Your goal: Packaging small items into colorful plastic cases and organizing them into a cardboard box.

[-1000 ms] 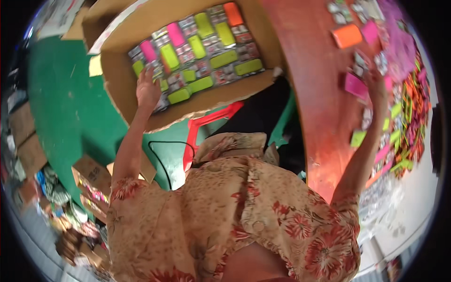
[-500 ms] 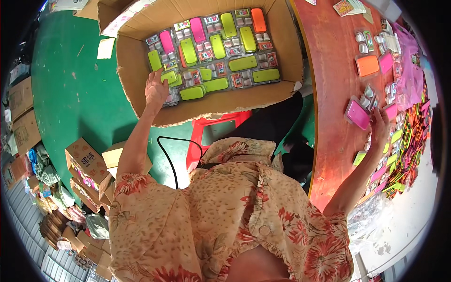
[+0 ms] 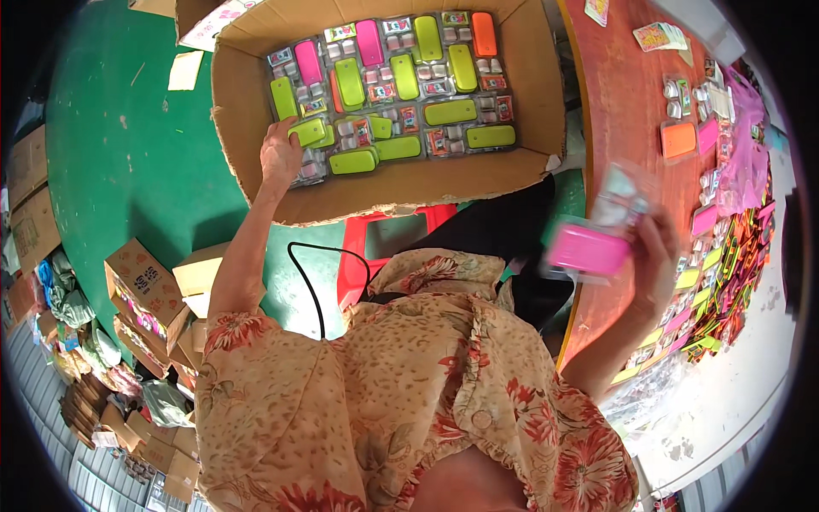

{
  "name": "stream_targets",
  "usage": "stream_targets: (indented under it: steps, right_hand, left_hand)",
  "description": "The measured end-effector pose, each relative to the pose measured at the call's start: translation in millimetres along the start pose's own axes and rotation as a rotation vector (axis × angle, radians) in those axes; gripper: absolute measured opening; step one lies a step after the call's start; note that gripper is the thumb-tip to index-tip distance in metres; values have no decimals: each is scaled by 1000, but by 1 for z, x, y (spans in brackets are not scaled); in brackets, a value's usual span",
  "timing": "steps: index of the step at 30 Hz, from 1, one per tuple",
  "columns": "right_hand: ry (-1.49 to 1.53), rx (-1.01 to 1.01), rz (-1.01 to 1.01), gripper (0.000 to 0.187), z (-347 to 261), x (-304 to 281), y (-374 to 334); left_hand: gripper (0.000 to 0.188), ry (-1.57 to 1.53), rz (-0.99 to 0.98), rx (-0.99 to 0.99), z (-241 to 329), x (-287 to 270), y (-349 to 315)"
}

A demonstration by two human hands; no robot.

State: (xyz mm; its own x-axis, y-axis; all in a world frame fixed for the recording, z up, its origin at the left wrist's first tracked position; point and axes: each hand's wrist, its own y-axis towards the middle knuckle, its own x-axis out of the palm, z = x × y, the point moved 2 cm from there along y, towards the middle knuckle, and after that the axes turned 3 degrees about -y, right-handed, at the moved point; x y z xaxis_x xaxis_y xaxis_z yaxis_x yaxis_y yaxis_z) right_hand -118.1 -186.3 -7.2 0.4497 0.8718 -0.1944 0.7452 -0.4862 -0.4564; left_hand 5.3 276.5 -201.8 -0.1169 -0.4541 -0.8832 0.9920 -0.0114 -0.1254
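With left hand (image 3: 280, 158) over box wall (image 3: 426, 184), can't tell if gripping; clamping pink pack (image 3: 589, 250) in right hand (image 3: 655, 256), now drawn to table edge (image 3: 595, 136).

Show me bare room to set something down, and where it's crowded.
Bare: the middle of the red table, between its left edge and the orange pack; the green floor between the cardboard box and cartons. Crowded: inside the box, with lime packs and others; the table's right side, with purple plastic and more packs; its nearer part, under the right hand.
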Motion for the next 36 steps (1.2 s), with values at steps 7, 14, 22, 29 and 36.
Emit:
stream_targets:
  steps: [7, 14, 22, 29, 36]
  right_hand:
    - [-51, 72, -511, 5, 71, 184, 53]
    - [-312, -60, -525, 9, 185, 289, 99]
    - [-565, -108, -382, 15, 228, 335, 80]
    - [-624, -187, -538, 20, 208, 344, 73]
    - [-498, -623, -682, 15, 152, 340, 11]
  left_hand:
    - [28, -135, 66, 22, 7, -7, 1]
    - [30, -121, 90, 126, 14, -6, -18]
    - [35, 155, -266, 376, 45, 18, -37]
    - [35, 315, -532, 449, 51, 60, -35]
    - [35, 335, -704, -47, 27, 77, -35]
